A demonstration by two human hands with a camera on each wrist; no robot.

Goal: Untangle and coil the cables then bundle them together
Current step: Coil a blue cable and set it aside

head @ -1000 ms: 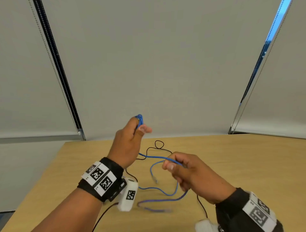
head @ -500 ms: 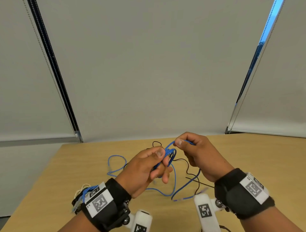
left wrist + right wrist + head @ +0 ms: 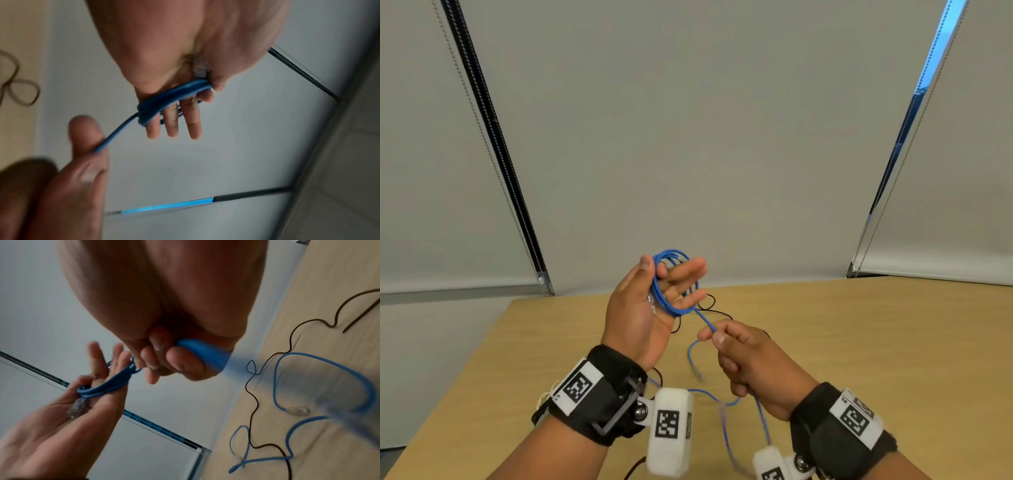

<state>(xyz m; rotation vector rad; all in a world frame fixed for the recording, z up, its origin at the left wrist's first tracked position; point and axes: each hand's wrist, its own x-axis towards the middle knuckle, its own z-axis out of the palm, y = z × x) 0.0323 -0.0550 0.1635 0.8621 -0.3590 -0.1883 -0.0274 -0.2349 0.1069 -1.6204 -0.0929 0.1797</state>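
A blue cable (image 3: 671, 303) is wound in several loops round the straight fingers of my raised left hand (image 3: 674, 274). The thumb pins the loops and a clear plug (image 3: 199, 68) against the palm. From the coil (image 3: 164, 100) a taut strand runs down to my right hand (image 3: 714, 337), which pinches it between thumb and forefinger. The rest of the blue cable (image 3: 329, 363) trails in loose bends on the table and ends in a second clear plug (image 3: 700, 377). A thin black cable (image 3: 710, 306) lies on the table under my hands.
The light wooden table (image 3: 876, 342) reaches a grey wall with closed blinds (image 3: 722, 137) behind it. Its left edge (image 3: 465, 359) runs diagonally. The black cable (image 3: 252, 394) snakes across the loose blue cable on the tabletop.
My left hand has risen and turned palm towards me, with the blue loops now round its fingers. My right hand has dropped lower and nearer, pulling the strand taut.
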